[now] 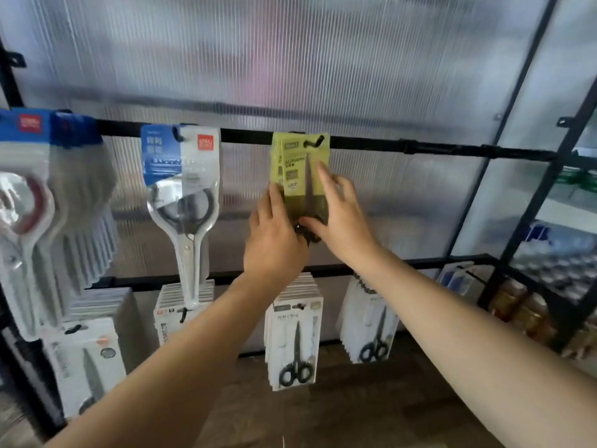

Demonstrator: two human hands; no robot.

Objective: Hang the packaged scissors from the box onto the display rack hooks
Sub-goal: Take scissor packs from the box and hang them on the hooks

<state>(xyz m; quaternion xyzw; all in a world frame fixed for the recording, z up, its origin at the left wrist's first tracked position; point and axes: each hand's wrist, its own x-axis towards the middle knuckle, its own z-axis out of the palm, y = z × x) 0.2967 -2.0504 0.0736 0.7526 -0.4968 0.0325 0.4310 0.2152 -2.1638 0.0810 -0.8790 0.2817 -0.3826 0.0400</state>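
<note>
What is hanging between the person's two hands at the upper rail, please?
In the head view, a small stack of yellow-green scissors packs hangs on a black hook between the left hand and the right hand, both touching it.

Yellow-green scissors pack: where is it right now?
Head view, centre: the yellow-green pack hangs on a hook of the upper rail, right of the blue-carded scissors, with left hand and right hand touching its lower edges.
</note>
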